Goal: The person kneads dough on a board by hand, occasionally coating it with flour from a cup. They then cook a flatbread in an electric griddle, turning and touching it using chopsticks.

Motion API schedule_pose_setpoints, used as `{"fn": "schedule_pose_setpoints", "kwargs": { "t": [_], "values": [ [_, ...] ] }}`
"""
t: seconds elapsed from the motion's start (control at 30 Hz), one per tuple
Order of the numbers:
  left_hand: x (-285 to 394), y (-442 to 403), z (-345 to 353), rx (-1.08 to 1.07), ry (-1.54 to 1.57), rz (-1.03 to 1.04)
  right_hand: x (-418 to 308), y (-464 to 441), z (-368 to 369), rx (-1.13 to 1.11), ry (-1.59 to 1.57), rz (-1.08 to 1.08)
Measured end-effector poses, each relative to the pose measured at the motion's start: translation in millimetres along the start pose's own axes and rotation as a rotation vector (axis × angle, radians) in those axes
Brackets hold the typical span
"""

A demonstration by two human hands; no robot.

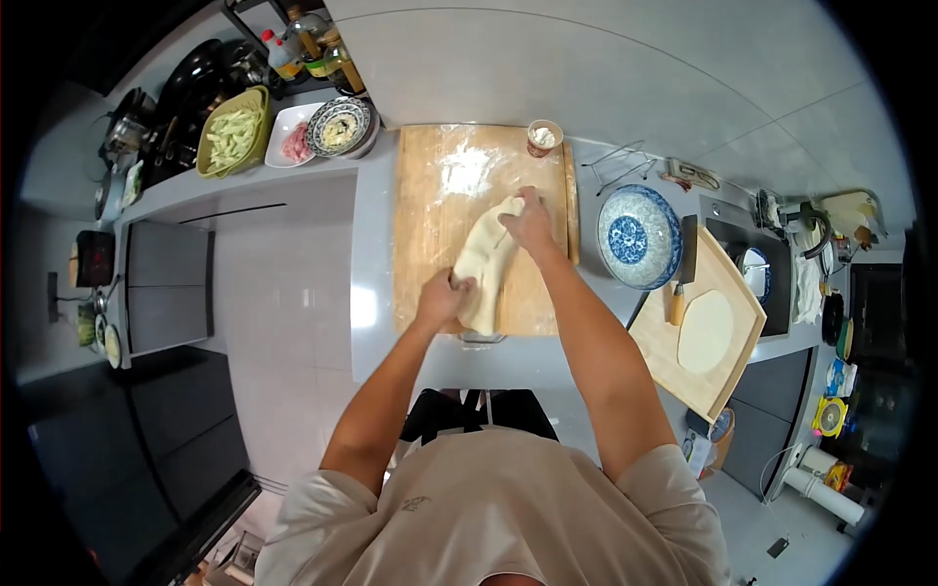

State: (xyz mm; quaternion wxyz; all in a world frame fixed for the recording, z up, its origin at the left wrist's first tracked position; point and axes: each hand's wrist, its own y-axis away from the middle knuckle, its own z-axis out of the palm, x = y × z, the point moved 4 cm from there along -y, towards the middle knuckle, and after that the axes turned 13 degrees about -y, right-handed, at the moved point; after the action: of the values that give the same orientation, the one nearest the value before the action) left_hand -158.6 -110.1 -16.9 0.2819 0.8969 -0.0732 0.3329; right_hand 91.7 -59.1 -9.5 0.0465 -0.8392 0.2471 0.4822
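A long, pale piece of dough [486,256] lies slantwise over a wooden board [420,205], its near end reaching the board's front edge. My left hand [446,297] grips the dough's near left side, with the fingers curled round it. At the far end, my right hand [529,223] has its fingers closed on the dough's right edge. White flour [467,168] is scattered over the back of the board. Behind my right hand stands a small cup [544,138] holding something white.
To the right are a blue-and-white bowl [627,237], a cleaver [688,256] and a wooden tray [667,366] bearing a flat dough round [705,332]. A green basket of cut vegetables [234,135], a white dish of meat [291,140] and a patterned bowl [339,128] stand back left.
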Motion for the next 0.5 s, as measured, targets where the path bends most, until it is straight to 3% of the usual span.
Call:
{"fn": "schedule_pose_setpoints", "kwargs": {
  "t": [0.13,0.23,0.33,0.4,0.47,0.5],
  "values": [
    [9,24,-18,-0.189,-0.228,-0.134,-38,30,12,-0.174,-0.116,-0.245],
    [2,3,-37,0.172,-0.003,-0.064,-50,83,14,-0.206,-0.04,-0.569],
    [13,-27,-40,0.5,0.202,0.18,-47,133,13,-0.274,0.026,-0.768],
    [29,-29,-23,0.36,0.268,0.164,-44,155,10,-0.314,0.009,-0.862],
    [24,-40,4,0.182,0.213,0.267,-39,160,5,-0.263,-0.229,-0.639],
    [29,-30,3,0.278,0.131,0.322,-37,158,4,-0.238,-0.346,-0.524]
  ]
}}
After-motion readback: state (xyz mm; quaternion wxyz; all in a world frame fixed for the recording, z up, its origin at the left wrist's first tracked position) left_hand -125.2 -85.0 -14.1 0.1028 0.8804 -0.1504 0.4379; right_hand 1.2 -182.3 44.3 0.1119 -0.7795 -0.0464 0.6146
